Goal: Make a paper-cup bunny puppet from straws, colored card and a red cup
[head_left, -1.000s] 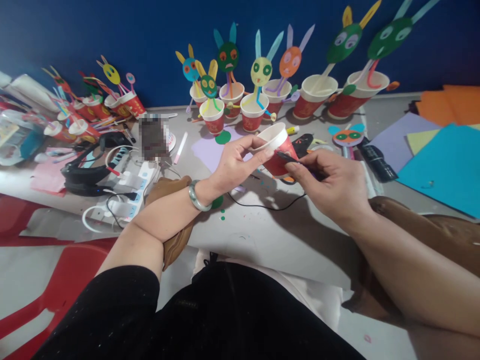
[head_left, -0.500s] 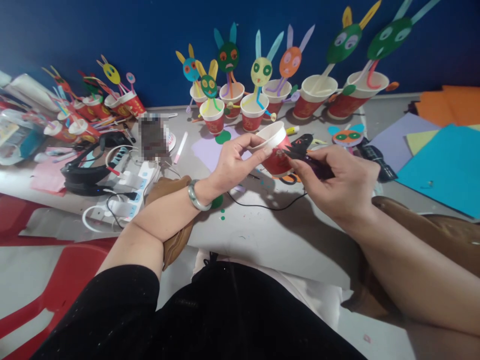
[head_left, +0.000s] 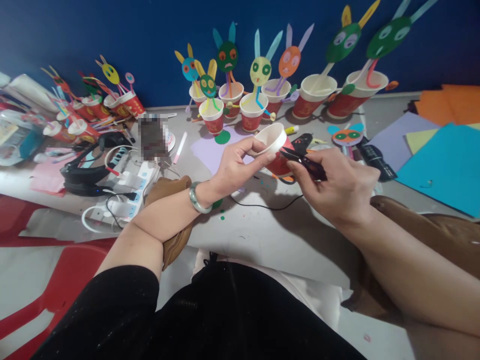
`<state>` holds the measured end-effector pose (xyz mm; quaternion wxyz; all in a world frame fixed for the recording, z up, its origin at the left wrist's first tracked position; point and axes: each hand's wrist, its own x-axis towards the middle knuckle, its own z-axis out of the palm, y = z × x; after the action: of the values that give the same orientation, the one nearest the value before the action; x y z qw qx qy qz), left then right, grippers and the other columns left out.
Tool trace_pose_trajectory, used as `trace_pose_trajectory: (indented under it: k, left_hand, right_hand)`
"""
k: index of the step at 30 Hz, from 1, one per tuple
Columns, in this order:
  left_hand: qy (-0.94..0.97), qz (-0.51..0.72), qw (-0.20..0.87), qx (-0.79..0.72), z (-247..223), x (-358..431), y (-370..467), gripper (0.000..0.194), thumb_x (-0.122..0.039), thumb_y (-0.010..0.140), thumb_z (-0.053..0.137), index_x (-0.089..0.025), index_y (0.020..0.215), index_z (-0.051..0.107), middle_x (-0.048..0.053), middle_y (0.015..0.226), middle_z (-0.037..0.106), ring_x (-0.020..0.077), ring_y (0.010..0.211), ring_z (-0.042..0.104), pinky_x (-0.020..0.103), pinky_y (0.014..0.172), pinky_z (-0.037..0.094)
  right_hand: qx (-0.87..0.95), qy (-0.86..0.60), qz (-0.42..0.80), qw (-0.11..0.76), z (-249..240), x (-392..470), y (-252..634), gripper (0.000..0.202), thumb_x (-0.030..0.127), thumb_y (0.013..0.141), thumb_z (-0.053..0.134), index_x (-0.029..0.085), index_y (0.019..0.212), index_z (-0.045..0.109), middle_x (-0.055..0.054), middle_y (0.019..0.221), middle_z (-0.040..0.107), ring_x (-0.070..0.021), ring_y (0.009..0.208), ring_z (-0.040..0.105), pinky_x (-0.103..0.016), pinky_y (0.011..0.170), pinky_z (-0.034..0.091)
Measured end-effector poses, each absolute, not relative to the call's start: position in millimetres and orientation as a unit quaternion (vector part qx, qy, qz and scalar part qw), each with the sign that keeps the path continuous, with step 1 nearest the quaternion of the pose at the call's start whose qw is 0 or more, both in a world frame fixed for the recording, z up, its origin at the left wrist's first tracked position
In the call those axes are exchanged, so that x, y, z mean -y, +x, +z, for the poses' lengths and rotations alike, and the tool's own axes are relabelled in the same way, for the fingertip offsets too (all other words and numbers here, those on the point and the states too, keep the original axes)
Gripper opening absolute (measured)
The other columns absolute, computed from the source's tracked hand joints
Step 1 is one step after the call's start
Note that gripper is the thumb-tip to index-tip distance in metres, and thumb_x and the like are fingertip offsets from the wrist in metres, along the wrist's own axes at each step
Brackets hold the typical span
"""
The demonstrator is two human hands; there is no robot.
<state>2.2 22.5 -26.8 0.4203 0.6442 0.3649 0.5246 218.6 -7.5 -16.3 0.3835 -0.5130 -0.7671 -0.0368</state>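
Note:
A red and white paper cup [head_left: 273, 137] is tilted above the table, gripped at its rim between the thumb and fingers of my left hand [head_left: 240, 162]. My right hand [head_left: 335, 185] is closed round a dark cutting tool [head_left: 307, 162] that looks like a knife or scissors. Its pointed tip meets the red side of the cup. Behind the cup lies a black object [head_left: 302, 143] that I cannot make out clearly. A purple sheet [head_left: 206, 150] and a green paper circle [head_left: 222, 137] lie to the left of the cup.
Several cups with paper animal faces, one a yellow-green rabbit [head_left: 261, 71], stand along the blue wall. Blue paper [head_left: 446, 167] and other sheets lie at right. A power strip [head_left: 140, 187], cables and a black headset [head_left: 84, 175] are at left. A black cable [head_left: 262, 205] crosses the table.
The cup has turned slightly, showing more of its opening. The tool in my right hand has tilted, so its tip now sits higher and further left, near the cup's rim.

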Motion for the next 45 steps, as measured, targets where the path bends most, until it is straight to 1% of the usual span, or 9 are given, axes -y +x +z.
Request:
trace_pose_trajectory:
  k: [7,14,17,21,26,30,35,40,45]
  left_hand:
    - [0.641,0.534,0.414,-0.364,-27,-18,5,0.048,-0.067,0.087,0.079,-0.020,0.085,0.069,0.002,0.084,0.077,0.0130,0.078,0.070,0.029,0.076,0.055]
    - [0.632,0.562,0.375,-0.380,-30,-20,7,0.049,-0.070,0.086,0.078,-0.022,0.085,0.068,-0.001,0.084,0.074,0.0119,0.077,0.066,0.029,0.078,0.054]
    - [0.636,0.567,0.365,-0.375,-33,-22,6,0.048,-0.069,0.088,0.075,-0.022,0.088,0.068,-0.001,0.083,0.072,0.0124,0.076,0.065,0.030,0.077,0.053]
    - [0.645,0.573,0.348,-0.366,-37,-25,4,0.045,-0.067,0.090,0.075,-0.022,0.092,0.068,0.000,0.084,0.071,0.0126,0.077,0.064,0.030,0.076,0.054]
    - [0.665,0.576,0.311,-0.360,-43,-27,3,0.045,-0.067,0.093,0.072,-0.022,0.093,0.066,0.000,0.088,0.072,0.0121,0.078,0.065,0.029,0.077,0.056]
    - [0.676,0.585,0.283,-0.347,-46,-28,5,0.042,-0.065,0.096,0.069,-0.023,0.092,0.064,0.000,0.089,0.071,0.0130,0.082,0.066,0.031,0.080,0.056]
    - [0.697,0.595,0.235,-0.323,-46,-29,5,0.034,-0.057,0.099,0.068,-0.024,0.092,0.063,0.000,0.087,0.069,0.0139,0.083,0.066,0.032,0.078,0.054]
    - [0.719,0.609,0.192,-0.276,-43,-28,5,0.022,-0.043,0.101,0.070,-0.023,0.094,0.062,0.000,0.091,0.070,0.0122,0.086,0.066,0.029,0.078,0.054]
    - [0.723,0.617,0.175,-0.256,-40,-26,6,0.021,-0.036,0.101,0.071,-0.022,0.090,0.061,0.000,0.092,0.067,0.0117,0.088,0.066,0.029,0.080,0.054]
  right_hand:
    - [0.772,-0.503,-0.042,0.388,-15,6,218,0.035,0.055,0.097,0.062,0.022,0.088,0.069,-0.009,0.075,0.076,-0.0215,0.065,0.067,-0.033,0.056,0.036]
    - [0.745,-0.513,0.082,0.419,-8,7,214,0.033,0.056,0.092,0.066,0.024,0.083,0.061,-0.004,0.066,0.069,-0.0168,0.056,0.056,-0.031,0.055,0.038]
    - [0.724,-0.495,0.213,0.431,-2,7,211,0.042,0.063,0.093,0.067,0.025,0.078,0.058,0.000,0.057,0.058,-0.0127,0.050,0.044,-0.030,0.050,0.033]
    - [0.623,-0.438,0.515,0.393,2,9,204,0.058,0.079,0.085,0.070,0.024,0.072,0.056,0.005,0.049,0.042,-0.0093,0.044,0.033,-0.027,0.042,0.024]
    - [0.438,-0.418,0.707,0.365,8,16,196,0.053,0.068,0.076,0.085,0.019,0.076,0.064,0.008,0.046,0.039,-0.0058,0.043,0.027,-0.021,0.040,0.018]
    - [0.377,-0.401,0.760,0.346,14,17,196,0.047,0.059,0.075,0.087,0.019,0.076,0.063,0.008,0.044,0.039,-0.0043,0.040,0.025,-0.019,0.039,0.019]
    - [0.344,-0.386,0.788,0.334,18,17,197,0.040,0.053,0.084,0.081,0.019,0.077,0.062,0.009,0.044,0.038,-0.0037,0.038,0.021,-0.018,0.037,0.018]
    - [0.322,-0.374,0.810,0.315,20,18,200,0.037,0.051,0.096,0.070,0.020,0.080,0.061,0.010,0.045,0.036,-0.0044,0.038,0.018,-0.019,0.037,0.019]
    - [0.318,-0.355,0.822,0.314,19,20,201,0.037,0.052,0.097,0.070,0.020,0.083,0.060,0.010,0.047,0.037,-0.0037,0.038,0.015,-0.019,0.038,0.018]
